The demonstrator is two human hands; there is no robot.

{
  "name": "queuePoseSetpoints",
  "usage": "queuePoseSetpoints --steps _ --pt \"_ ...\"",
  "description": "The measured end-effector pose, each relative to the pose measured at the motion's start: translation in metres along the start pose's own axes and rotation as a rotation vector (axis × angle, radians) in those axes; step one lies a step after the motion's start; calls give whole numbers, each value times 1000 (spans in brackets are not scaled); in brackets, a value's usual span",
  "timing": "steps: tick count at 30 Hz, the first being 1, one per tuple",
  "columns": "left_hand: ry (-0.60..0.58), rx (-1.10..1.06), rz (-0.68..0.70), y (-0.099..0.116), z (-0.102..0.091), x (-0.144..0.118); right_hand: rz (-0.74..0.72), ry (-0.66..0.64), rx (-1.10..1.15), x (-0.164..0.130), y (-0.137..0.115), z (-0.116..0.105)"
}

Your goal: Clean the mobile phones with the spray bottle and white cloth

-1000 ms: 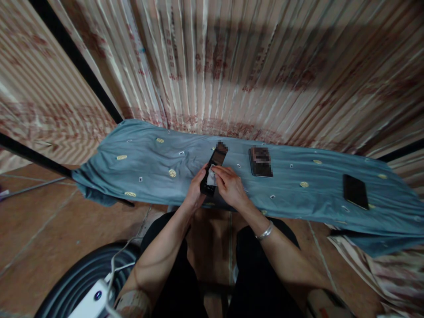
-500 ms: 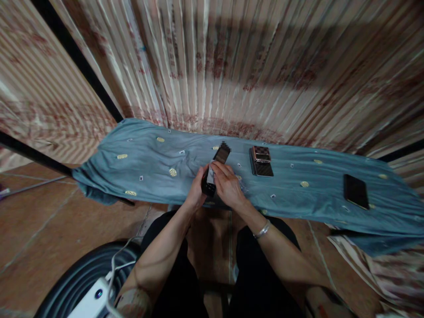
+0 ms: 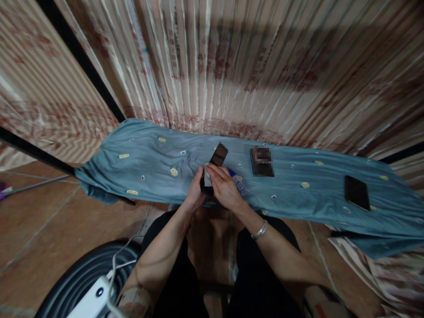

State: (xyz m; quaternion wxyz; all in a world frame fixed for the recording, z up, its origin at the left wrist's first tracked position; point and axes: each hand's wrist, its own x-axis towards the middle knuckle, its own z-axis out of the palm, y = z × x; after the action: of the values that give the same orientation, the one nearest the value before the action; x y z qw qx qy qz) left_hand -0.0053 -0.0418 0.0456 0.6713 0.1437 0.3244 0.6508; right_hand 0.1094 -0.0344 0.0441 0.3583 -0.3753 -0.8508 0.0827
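My left hand still grips the long black phone while my right hand has slid the small white cloth further down it, uncovering a little clear bottle.

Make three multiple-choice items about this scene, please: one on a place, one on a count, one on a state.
1. Where does the lone dark phone lie?
A. far right on the blue cloth
B. on the floor
C. on the person's lap

2. How many phones lie untouched on the cloth?
A. none
B. two
C. five

3. What does the right hand do?
A. hangs free
B. presses a white wipe on the held phone
C. lifts the cloth

Answers: 1 A, it rests near the cloth's right end. 2 B, that one and the blurred phone. 3 B, while the left hand grips the phone.
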Motion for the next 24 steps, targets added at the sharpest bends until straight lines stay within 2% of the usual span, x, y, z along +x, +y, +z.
queuePoseSetpoints --steps 5,11,18,24 --pt "-62 19 26 -1 3 -5 47 45 -43 3 7 -4" --pt "-38 79 67 1 -2 -4 25 15 -21 2 6 -3" --pt "110 8 -12 5 -3 5 -48 -19 -21 -2 -12 6" --pt "75 -72 -23 11 -14 10 -124 -52 28 -2 -28 19"
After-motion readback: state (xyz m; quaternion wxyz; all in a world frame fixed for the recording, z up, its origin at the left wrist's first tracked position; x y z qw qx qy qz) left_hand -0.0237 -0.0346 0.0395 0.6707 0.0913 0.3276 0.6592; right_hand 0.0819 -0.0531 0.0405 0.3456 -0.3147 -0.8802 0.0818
